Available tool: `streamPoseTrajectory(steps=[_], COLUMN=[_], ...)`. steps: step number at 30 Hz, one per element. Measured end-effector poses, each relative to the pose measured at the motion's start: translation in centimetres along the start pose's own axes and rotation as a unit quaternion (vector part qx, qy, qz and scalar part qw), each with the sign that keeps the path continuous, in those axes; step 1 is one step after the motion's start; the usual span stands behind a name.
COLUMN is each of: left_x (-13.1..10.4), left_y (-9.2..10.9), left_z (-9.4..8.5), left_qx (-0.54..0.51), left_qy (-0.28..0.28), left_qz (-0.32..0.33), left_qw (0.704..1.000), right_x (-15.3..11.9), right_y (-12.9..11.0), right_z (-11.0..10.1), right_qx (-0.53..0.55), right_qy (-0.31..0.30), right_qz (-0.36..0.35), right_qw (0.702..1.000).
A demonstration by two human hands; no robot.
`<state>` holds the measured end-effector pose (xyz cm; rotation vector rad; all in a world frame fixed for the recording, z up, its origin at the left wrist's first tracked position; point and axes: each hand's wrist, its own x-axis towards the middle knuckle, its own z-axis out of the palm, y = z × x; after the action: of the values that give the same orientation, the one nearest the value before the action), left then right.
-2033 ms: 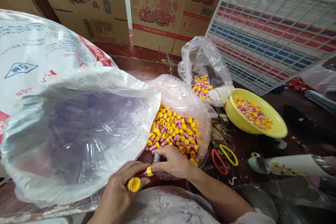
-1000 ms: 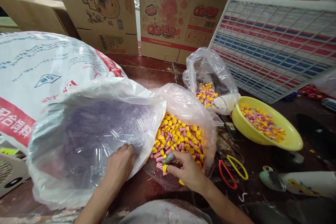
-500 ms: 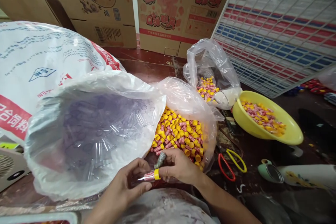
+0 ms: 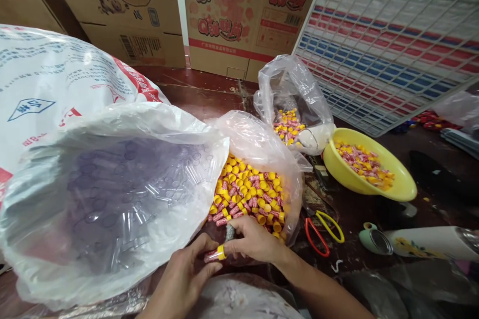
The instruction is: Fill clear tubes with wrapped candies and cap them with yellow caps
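My left hand [image 4: 185, 271] is closed on a small tube with a pink-and-white printed sleeve and a yellow cap [image 4: 214, 255]. At the cap end, the thumb and fingers of my right hand [image 4: 256, 241] pinch the same capped tube. A grey wrapping [image 4: 230, 232] covers a fingertip of that hand. Just beyond it, many pink pieces with yellow caps [image 4: 250, 192] fill a clear plastic bag [image 4: 254, 132]. To the left, a large white bag [image 4: 41, 271] gapes wide, with clear plastic tubes [image 4: 164, 189] inside.
A yellow bowl [image 4: 406, 187] and another clear bag [image 4: 312, 87] hold smaller pink and yellow pieces. Red and yellow loop handles [image 4: 317, 237] lie at right, near a flowered white bottle [image 4: 430, 241]. Cardboard boxes [image 4: 224, 25] and a white wire rack [image 4: 374, 55] stand behind.
Both hands stay together on the capped tube, and less of its clear end shows beyond the left fingers. The whole scene has shifted slightly left in view.
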<state>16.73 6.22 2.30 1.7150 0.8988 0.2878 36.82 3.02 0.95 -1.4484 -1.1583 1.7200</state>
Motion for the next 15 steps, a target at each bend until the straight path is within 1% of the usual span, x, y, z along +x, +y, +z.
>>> streamPoseTrajectory(steps=[1, 3, 4, 5, 6, 7, 8, 9, 10, 11, 12, 13, 15], left_x=[0.0, 0.0, 0.1, 0.2, 0.4, 0.7, 1.1, 1.7, 2.4, 3.2, 4.1, 5.0, 6.7], left_y=[-0.2, -0.7, -1.0, -1.3, -1.6, -1.7, -1.8, -1.7, -1.6, -1.3, -0.9, -0.5, 0.2], left_z=[0.1, -0.1, -0.6, -1.3, -2.3, -3.5, -4.8, -6.1, -7.3, -8.3, -9.0, -9.5, -9.5], left_qx=[0.015, 0.046, 0.067, 0.094, 0.131, 0.179, 0.233, 0.289, 0.342, 0.388, 0.426, 0.455, 0.491], left_qy=[-0.005, -0.015, -0.010, 0.008, 0.040, 0.082, 0.126, 0.163, 0.187, 0.196, 0.193, 0.182, 0.148], left_qz=[0.007, 0.030, 0.043, 0.052, 0.054, 0.049, 0.037, 0.022, 0.009, 0.001, -0.001, 0.003, 0.026], left_qw=[1.000, 0.998, 0.997, 0.994, 0.989, 0.979, 0.964, 0.943, 0.921, 0.900, 0.884, 0.872, 0.858], right_x=[0.0, 0.0, 0.0, 0.0, 0.1, 0.3, 0.5, 0.9, 1.3, 1.8, 2.3, 2.7, 3.5], right_y=[0.1, -0.1, -0.3, -0.6, -0.9, -1.1, -1.4, -1.5, -1.5, -1.4, -1.3, -1.2, -0.9], right_z=[-0.1, -0.4, -0.8, -1.3, -1.8, -2.4, -3.0, -3.5, -3.9, -4.3, -4.5, -4.6, -4.7], right_qx=[-0.021, -0.089, -0.139, -0.200, -0.271, -0.345, -0.417, -0.484, -0.541, -0.585, -0.614, -0.633, -0.650], right_qy=[0.003, 0.027, 0.059, 0.110, 0.173, 0.233, 0.276, 0.295, 0.290, 0.269, 0.245, 0.228, 0.216], right_qz=[-0.003, -0.036, -0.063, -0.091, -0.117, -0.138, -0.154, -0.168, -0.182, -0.197, -0.210, -0.220, -0.231], right_qw=[1.000, 0.995, 0.987, 0.969, 0.940, 0.899, 0.852, 0.807, 0.768, 0.740, 0.720, 0.706, 0.691])
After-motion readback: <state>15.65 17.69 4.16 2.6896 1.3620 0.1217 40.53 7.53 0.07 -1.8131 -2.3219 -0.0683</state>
